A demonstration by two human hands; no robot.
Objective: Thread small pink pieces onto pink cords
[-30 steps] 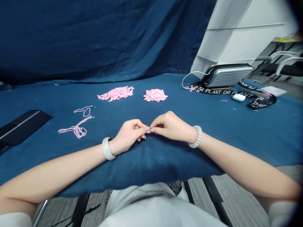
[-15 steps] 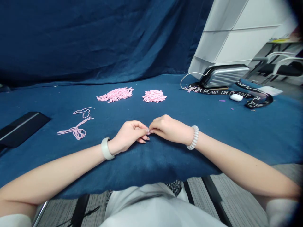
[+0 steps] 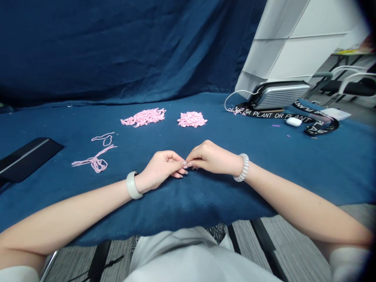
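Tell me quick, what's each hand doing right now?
Left hand: fingertips pinched shut against the right's; anything held is too small to tell.
Right hand: pinched shut too, resting on the blue cloth.

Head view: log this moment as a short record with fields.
surface: blue cloth draped over a table
hands: left hand and right hand rest on the cloth, fingers pinched, tips meeting
held: too small to tell
wrists: pale band on the left, beaded bracelet on the right
beyond the hands: left pink pile and right pink pile, apart
left side: pink cords, black flat case
right side: silver case, black lettered ribbon, small white case
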